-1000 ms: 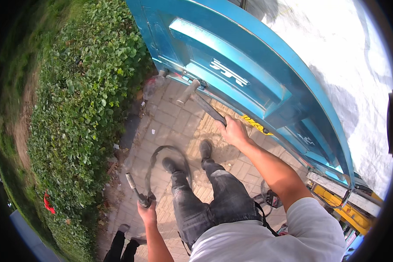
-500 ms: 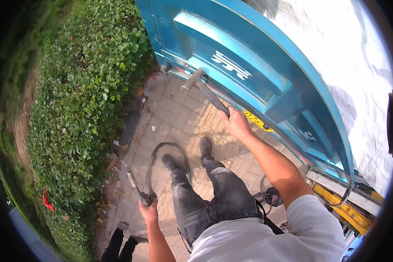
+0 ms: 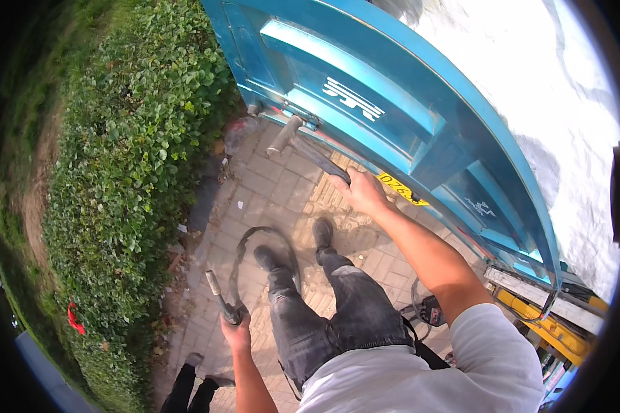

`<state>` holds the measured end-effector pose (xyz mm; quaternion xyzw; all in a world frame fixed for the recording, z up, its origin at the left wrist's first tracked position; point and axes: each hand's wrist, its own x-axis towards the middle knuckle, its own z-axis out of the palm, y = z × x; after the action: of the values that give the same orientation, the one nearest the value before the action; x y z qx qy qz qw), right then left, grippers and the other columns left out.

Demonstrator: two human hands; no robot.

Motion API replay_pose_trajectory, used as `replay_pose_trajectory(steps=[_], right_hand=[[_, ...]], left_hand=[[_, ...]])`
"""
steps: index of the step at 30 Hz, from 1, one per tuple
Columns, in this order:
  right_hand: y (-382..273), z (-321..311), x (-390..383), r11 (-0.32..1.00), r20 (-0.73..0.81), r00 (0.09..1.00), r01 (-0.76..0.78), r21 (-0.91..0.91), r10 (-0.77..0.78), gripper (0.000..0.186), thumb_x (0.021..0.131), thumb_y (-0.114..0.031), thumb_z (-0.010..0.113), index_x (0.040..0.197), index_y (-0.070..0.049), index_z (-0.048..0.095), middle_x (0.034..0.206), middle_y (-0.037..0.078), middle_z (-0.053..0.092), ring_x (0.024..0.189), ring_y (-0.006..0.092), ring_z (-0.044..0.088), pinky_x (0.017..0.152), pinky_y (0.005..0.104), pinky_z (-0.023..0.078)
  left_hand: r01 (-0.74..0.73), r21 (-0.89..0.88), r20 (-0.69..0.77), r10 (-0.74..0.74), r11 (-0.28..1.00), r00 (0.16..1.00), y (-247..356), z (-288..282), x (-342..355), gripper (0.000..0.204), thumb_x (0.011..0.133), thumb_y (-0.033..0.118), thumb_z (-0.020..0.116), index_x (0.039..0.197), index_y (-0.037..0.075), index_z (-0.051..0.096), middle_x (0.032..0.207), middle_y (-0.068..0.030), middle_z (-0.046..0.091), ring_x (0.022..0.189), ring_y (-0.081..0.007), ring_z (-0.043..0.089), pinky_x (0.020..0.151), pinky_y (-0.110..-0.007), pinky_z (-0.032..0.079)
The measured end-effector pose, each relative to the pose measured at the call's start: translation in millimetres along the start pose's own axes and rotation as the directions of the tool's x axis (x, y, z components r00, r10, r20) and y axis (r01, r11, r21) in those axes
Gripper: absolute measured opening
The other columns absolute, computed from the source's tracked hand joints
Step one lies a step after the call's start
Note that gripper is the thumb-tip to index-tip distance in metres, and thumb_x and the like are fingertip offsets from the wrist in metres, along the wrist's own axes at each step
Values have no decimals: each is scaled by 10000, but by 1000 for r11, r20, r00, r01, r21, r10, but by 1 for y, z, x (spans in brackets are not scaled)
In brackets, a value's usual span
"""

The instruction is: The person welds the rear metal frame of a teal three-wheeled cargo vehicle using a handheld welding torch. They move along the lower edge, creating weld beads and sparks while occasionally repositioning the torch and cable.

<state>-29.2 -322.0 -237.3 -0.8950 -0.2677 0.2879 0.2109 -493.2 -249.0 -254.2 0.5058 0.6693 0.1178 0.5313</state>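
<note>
My right hand (image 3: 362, 192) is closed around the dark handle of a hammer (image 3: 284, 135) with a thick cylindrical metal head. The head hangs beside the lower edge of a blue metal truck panel (image 3: 393, 131), close to a latch (image 3: 301, 115); whether they touch I cannot tell. Lower left, my left hand (image 3: 236, 332) grips a welding torch (image 3: 220, 297) with a pale metal nozzle pointing up. A dark cable (image 3: 235, 265) loops over the paving by my feet, near the torch.
A dense green hedge (image 3: 131, 165) runs along the left. Another person's legs (image 3: 189, 385) stand at the lower left. A yellow plate (image 3: 401, 189) is on the panel's lower edge. Brick paving (image 3: 282, 186) lies underfoot, and a white sheet (image 3: 530, 82) spreads behind the panel.
The hammer head has swung left and slightly down, away from the latch, and my right hand has moved a little left. The welding torch has shifted slightly right.
</note>
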Motion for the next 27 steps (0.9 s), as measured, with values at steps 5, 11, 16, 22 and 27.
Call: replay_pose_trajectory(steps=[5,11,16,22,27], right_hand=[[-15,26,-24,999,66,996,53,-10,-52,618,933,-598,532,922,16,598,719,246,645,728,446,649,653,517,500],[13,9,-33,978,-33,981,190,-86,-193,604,891,-620,582,930,-18,612,661,212,639,683,432,653,620,509,501],[10,18,-30,998,49,997,-57,36,55,592,934,-573,546,929,16,599,714,241,638,745,432,652,654,513,490],[17,4,-34,974,-9,976,215,-69,-216,563,918,-553,580,921,10,596,668,217,634,704,443,651,611,504,500],[21,11,-35,994,36,996,82,-67,-79,615,933,-594,535,956,17,603,700,239,646,720,437,658,634,517,496]], left_hand=[[69,9,23,-69,998,997,-10,-3,-7,474,735,-1,755,1157,14,540,1011,-22,580,905,-132,565,866,-289,456],[41,62,16,-42,997,999,-10,-2,-13,461,744,-2,742,1155,17,535,995,-25,569,897,-134,565,857,-299,463],[46,-14,20,-45,999,999,-30,-13,-5,448,744,-18,725,1146,15,531,979,-25,561,893,-134,564,842,-303,468],[43,49,14,-44,998,999,-28,-11,-4,460,742,-22,723,1157,12,528,991,-27,566,885,-133,568,841,-296,469],[28,93,13,-29,995,999,-25,-9,-9,488,753,-3,739,1191,6,524,1026,-34,578,922,-141,578,866,-301,469]])
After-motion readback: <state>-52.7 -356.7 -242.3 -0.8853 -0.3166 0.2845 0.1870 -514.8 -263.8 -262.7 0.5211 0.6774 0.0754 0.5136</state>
